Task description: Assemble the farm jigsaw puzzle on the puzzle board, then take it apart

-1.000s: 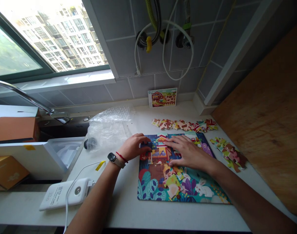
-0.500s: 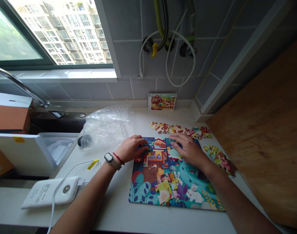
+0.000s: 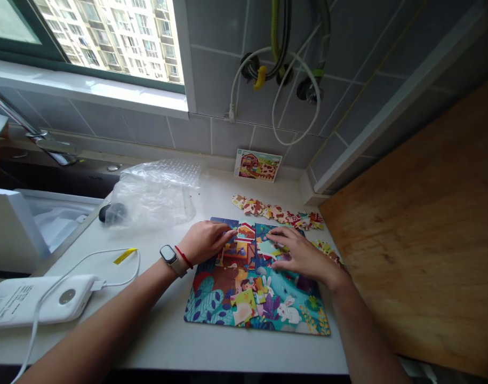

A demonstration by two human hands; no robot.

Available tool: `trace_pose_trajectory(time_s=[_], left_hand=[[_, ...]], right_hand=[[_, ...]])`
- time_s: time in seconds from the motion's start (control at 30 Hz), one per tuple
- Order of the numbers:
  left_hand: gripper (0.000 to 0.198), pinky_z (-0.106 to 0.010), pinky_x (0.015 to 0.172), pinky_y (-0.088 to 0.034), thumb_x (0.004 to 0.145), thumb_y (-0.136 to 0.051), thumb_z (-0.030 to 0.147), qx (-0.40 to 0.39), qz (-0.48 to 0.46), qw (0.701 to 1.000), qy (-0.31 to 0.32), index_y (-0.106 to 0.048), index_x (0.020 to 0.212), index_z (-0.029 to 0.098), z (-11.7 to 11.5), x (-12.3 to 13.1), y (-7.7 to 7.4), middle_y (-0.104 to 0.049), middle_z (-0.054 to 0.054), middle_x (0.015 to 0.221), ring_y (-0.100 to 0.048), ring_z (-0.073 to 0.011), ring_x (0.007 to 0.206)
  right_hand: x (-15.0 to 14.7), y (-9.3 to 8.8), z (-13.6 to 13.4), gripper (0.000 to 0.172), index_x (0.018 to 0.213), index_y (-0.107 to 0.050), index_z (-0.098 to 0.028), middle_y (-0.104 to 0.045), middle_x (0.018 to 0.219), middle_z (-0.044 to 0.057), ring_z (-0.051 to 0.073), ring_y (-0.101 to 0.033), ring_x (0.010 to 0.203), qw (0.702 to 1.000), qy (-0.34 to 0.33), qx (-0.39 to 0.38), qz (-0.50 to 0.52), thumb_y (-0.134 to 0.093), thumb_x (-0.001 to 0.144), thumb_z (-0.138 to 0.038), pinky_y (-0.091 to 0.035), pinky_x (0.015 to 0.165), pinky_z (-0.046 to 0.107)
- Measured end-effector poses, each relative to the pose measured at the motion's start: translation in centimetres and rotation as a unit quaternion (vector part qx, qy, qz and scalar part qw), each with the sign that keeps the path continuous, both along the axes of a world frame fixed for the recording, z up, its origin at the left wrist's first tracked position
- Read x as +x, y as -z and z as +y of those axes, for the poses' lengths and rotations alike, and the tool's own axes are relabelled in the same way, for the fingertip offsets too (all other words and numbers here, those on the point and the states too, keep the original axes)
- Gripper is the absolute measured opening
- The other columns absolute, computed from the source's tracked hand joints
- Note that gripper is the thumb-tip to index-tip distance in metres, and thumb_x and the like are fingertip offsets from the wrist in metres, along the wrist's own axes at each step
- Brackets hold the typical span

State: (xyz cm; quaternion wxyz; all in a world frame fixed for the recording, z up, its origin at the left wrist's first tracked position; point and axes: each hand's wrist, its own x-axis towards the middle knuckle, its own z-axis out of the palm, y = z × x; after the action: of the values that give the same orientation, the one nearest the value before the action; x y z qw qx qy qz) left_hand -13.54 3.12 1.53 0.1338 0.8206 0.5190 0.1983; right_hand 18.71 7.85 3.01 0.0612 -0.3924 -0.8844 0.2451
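A colourful jigsaw board (image 3: 206, 306) lies flat on the counter, with several farm-picture puzzle pieces joined in its upper middle. My left hand (image 3: 204, 242) rests at the board's upper left edge, fingers bent together beside the joined barn pieces (image 3: 246, 230); whether a piece is pinched there is hidden. Over the upper right part, my right hand (image 3: 302, 253) has its thumb and fingers apart, fingertips touching or just above the pieces. A yellow-green puzzle piece (image 3: 244, 306) lies lower on the board, near the rabbit pictures.
Loose puzzle pieces (image 3: 276, 213) form a row behind the board; more lie beyond my right wrist. A picture card (image 3: 258, 165) leans on the wall. Left are a clear plastic bag (image 3: 151, 194), a white power bank (image 3: 39, 301) with cable, and a sink (image 3: 60, 178). A wooden panel (image 3: 420, 229) bounds the right.
The view has shifted, so board and counter appear further left. My right thumb has spread downward from the fingers. My left hand stays at the same edge of the board.
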Motion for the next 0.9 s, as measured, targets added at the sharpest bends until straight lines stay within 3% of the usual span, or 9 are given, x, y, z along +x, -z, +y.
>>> trace_pose_trajectory(time_s=[0.23,0.43,0.5,0.6,0.77,0.9], left_hand=[[0.053,-0.028,0.062,-0.045,0.113,-0.037,0.047,0.016,-0.024,0.999,0.043,-0.071,0.084,0.020,-0.2,0.9,0.6,-0.069,-0.005,0.076,-0.062,-0.0164,0.068],[0.045,-0.032,0.076,-0.052,0.113,-0.041,0.040,0.043,-0.048,0.996,0.065,-0.072,0.086,0.019,-0.2,1.3,1.0,-0.066,-0.007,0.085,-0.061,-0.0194,0.082],[0.039,-0.035,0.084,-0.054,0.111,-0.045,0.038,0.050,-0.056,0.996,0.056,-0.074,0.093,0.019,-0.3,1.3,1.2,-0.069,-0.009,0.095,-0.062,-0.0212,0.090],[0.026,-0.042,0.097,-0.054,0.108,-0.054,0.035,0.067,-0.068,0.995,0.033,-0.076,0.108,0.021,-0.2,1.4,1.5,-0.071,-0.011,0.115,-0.063,-0.0248,0.106],[0.023,-0.047,0.100,-0.055,0.104,-0.063,0.039,0.073,-0.085,0.994,0.012,-0.073,0.115,0.021,-0.2,1.3,1.4,-0.073,-0.010,0.119,-0.065,-0.0273,0.112],[0.050,-0.045,0.098,-0.056,0.098,-0.070,0.059,0.063,-0.121,0.990,0.046,-0.066,0.132,0.022,-0.5,1.4,1.0,-0.074,-0.011,0.122,-0.067,-0.0275,0.113]], right_hand=[[-0.6,0.3,0.2,0.052,0.123,-0.076,-0.026,-0.062,0.137,0.011,0.032,-0.059,0.132,1.000,0.015,-0.011,0.014,-0.095,0.076,-0.039,-0.048,0.115,0.050],[-0.7,0.5,0.1,0.044,0.107,-0.069,-0.025,-0.067,0.128,0.009,0.032,-0.061,0.126,0.998,0.033,0.000,0.058,-0.095,0.074,-0.034,-0.050,0.109,0.049],[-0.9,0.5,-0.1,0.038,0.103,-0.067,-0.025,-0.070,0.119,0.008,0.031,-0.064,0.118,0.996,0.049,-0.001,0.073,-0.092,0.077,-0.033,-0.052,0.103,0.047],[-1.4,0.8,-0.2,0.021,0.097,-0.069,-0.024,-0.073,0.100,0.005,0.024,-0.068,0.090,0.987,0.089,-0.051,0.122,-0.082,0.085,-0.036,-0.056,0.082,0.038],[-3.1,1.7,-0.6,0.029,0.094,-0.079,-0.023,-0.070,0.074,0.001,0.017,-0.059,0.060,0.922,0.187,-0.171,0.292,-0.079,0.086,-0.051,-0.048,0.055,0.030],[-4.9,2.0,-1.2,0.037,0.101,-0.081,-0.022,-0.064,0.059,-0.003,0.014,-0.052,0.046,0.866,0.241,-0.244,0.363,-0.080,0.084,-0.055,-0.046,0.045,0.028]])
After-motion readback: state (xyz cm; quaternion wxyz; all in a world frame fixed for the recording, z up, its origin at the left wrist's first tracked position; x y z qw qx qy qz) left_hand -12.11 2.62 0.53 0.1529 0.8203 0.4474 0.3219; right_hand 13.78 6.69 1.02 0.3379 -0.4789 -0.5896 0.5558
